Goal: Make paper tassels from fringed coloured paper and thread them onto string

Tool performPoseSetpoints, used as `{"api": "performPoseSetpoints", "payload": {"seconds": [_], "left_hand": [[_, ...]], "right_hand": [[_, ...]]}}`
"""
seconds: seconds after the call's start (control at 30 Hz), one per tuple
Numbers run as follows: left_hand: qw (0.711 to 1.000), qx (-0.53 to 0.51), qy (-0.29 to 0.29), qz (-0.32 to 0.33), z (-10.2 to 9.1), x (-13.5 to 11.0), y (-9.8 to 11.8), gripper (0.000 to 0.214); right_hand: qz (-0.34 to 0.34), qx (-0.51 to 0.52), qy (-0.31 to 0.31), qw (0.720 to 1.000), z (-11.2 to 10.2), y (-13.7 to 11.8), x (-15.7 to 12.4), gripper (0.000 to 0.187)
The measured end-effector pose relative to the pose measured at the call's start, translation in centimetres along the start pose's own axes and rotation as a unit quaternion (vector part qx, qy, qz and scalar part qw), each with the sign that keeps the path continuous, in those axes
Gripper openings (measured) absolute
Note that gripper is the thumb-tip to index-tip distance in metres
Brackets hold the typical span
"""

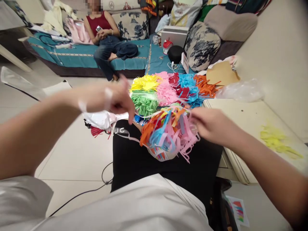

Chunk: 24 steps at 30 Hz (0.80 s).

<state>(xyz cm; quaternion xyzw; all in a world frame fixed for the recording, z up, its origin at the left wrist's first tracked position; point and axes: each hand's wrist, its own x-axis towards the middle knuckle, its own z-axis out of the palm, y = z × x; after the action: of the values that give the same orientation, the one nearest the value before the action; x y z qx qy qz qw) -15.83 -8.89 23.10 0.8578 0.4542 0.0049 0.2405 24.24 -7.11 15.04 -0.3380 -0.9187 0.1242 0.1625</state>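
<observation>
A paper tassel garland point(168, 131) in orange, blue, pink and a little yellow rests over my lap, its fringed strips hanging down. My right hand point(208, 125) grips its right side, with fingers closed at the white ribbon along the top. To the left of the tassels, my left hand point(116, 99) is raised and smeared by motion, one finger pointing down near the ribbon. Whether it pinches the ribbon cannot be made out. A loose ribbon end point(131, 138) curves over my black trousers point(134, 166). Under the tassels a printed, light-coloured piece point(163, 155) partly shows.
Ahead lie heaps of fringed paper: yellow point(145, 82), green point(145, 102), pink point(167, 93), blue point(189, 85) and orange point(205, 85). At right stands a cream cabinet point(243, 125) with yellow strips point(279, 141). A person point(106, 32) sits on the teal sofa point(74, 61).
</observation>
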Motion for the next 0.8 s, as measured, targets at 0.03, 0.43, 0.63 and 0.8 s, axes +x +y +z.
{"api": "performPoseSetpoints", "payload": {"seconds": [0.03,0.43,0.63,0.8], "left_hand": [[0.999,-0.024,-0.046,-0.014,0.4,0.3,0.1,0.089],[0.991,-0.089,0.061,-0.081,0.8,0.9,-1.0,0.105],[0.984,-0.136,0.096,-0.055,1.1,1.3,-0.9,0.103],[0.990,-0.134,0.014,-0.033,2.4,2.2,-1.5,0.098]], "right_hand": [[-0.001,0.021,-0.056,0.998,0.7,0.1,0.0,0.015],[0.038,0.021,0.030,0.999,0.2,1.3,-1.0,0.016],[0.050,0.027,0.065,0.996,-0.4,1.2,-1.3,0.013],[0.035,0.056,0.008,0.998,0.4,0.6,-1.4,0.021]]}}
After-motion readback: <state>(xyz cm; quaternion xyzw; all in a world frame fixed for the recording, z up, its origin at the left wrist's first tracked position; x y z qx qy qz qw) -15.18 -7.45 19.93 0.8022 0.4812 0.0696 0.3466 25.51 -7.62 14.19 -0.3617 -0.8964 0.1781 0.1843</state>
